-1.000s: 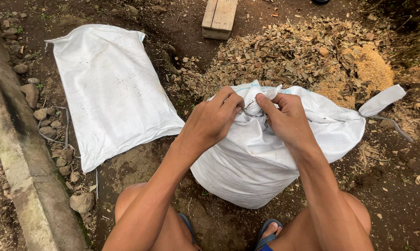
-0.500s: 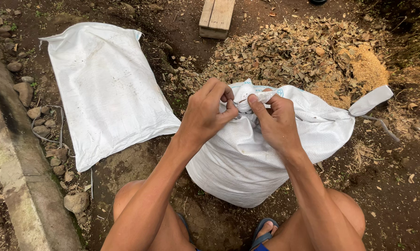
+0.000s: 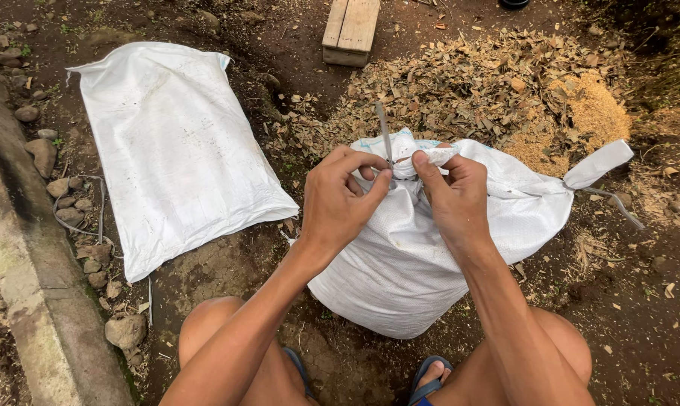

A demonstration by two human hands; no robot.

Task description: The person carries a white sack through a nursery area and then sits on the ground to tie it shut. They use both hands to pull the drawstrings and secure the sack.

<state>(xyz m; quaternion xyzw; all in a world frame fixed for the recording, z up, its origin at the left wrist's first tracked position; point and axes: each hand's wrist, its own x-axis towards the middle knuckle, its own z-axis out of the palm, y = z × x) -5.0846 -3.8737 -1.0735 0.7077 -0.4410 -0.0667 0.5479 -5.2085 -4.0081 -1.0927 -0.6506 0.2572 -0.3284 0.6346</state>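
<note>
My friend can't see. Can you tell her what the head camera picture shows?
A person's left hand and right hand pinch the gathered neck of a full white woven sack, a thin tie strip sticking up. Another white sack lies flat beside dry leaves.

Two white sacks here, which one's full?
The sack between the knees, bulging, its neck pinched by both hands. The other sack lies flat on the dirt, left.
</note>
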